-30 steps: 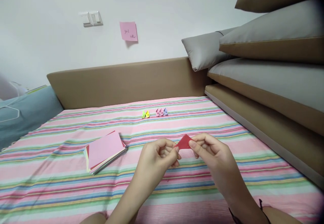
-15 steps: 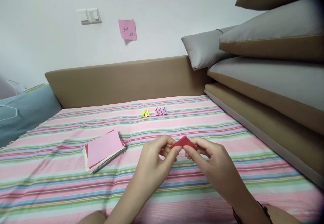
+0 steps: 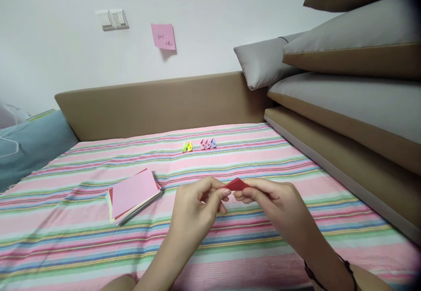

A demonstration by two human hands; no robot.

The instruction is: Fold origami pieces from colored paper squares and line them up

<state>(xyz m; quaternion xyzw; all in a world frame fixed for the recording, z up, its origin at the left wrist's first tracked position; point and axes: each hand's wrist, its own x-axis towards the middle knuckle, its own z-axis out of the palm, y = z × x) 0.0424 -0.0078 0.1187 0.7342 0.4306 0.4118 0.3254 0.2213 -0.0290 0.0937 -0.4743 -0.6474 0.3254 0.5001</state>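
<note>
"Red paper (image 3: 237, 184): which step are you on?"

"Folding, I'd judge; the next move seems to call for a firm crease."

"And your grip?"

"My left hand (image 3: 197, 207) pinches its left end, my right hand (image 3: 276, 203) its right; it sits between them, over the striped cloth (image 3: 230, 260)."

Striped sheet (image 3: 256, 262): paper stack (image 3: 135, 192), left; green and yellow folded papers (image 3: 189, 147), far middle; pink and blue folded papers (image 3: 207, 144), just right.

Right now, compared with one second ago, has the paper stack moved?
No. Against the brown panel and striped cloth, the paper stack keeps its place; only the view shifted slightly.
</note>
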